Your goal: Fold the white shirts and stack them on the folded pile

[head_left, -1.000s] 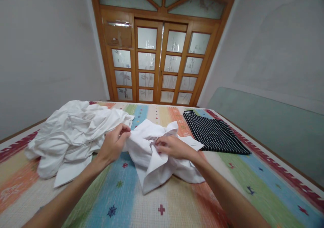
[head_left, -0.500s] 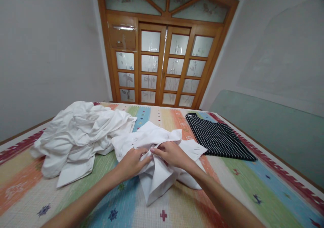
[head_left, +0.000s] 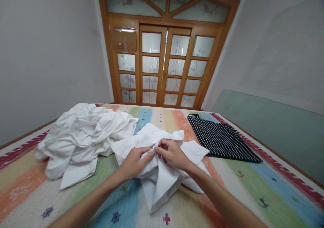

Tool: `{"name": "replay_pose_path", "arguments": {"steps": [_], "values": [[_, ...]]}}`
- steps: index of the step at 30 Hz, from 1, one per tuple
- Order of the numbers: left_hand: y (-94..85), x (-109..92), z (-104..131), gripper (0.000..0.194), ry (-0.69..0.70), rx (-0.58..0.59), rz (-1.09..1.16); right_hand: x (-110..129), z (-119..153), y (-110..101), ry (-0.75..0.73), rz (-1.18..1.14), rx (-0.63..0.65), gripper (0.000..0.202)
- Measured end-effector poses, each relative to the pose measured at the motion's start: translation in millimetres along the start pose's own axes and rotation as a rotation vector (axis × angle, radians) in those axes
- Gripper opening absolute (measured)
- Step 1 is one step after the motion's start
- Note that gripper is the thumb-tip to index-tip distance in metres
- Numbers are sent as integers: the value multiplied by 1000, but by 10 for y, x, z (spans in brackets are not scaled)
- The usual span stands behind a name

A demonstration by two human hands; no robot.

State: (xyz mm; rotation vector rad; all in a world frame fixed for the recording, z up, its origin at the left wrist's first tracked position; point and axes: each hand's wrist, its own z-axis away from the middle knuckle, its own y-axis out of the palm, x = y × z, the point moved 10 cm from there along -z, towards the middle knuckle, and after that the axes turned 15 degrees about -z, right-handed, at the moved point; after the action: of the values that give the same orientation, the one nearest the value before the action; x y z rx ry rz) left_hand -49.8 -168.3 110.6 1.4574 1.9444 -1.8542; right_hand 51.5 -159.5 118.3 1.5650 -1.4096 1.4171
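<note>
A white collared shirt (head_left: 162, 184) lies bunched in front of me, its pointed collar toward me. My left hand (head_left: 136, 160) pinches the shirt's fabric between thumb and fingers near the middle. Right beside it, my right hand (head_left: 170, 153) grips the same spot with curled fingers, the two thumbs almost meeting. Whatever small part sits between the fingertips is hidden. To the left is a heap of crumpled white clothes (head_left: 83, 133). On the right lies a folded black garment with white stripes (head_left: 220, 138).
A multicoloured striped cloth (head_left: 101, 194) covers the surface under the clothes. Beyond its far edge stand wooden doors with patterned glass panes (head_left: 162, 66). A pale green panel (head_left: 268, 126) runs along the right side, and grey walls rise on both sides.
The view has shifted slightly, so everything sits a little lower and to the right. My right fingers have curled more at the fabric; both hands stay on the shirt.
</note>
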Motion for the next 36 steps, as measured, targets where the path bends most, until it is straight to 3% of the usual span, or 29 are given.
{"name": "replay_pose_path", "arguments": {"steps": [5,13,21,26,32,36], "values": [[-13,27,12,35,-5,-29,55,-116,11,9,81,-74,16,24],[-34,-23,25,36,-27,-40,138,-46,-15,-5,20,56,-4,24],[-91,-85,83,35,-18,-78,41,-62,-40,-119,-117,442,-134,20],[-306,-106,86,33,-6,-153,-46,-40,-68,-545,-111,384,-355,19],[-939,238,89,34,-156,-461,-55,75,72,-1328,-95,-39,-682,22],[-1111,256,131,35,-169,-569,-72,200,151,-1446,-158,-267,-765,25]]}}
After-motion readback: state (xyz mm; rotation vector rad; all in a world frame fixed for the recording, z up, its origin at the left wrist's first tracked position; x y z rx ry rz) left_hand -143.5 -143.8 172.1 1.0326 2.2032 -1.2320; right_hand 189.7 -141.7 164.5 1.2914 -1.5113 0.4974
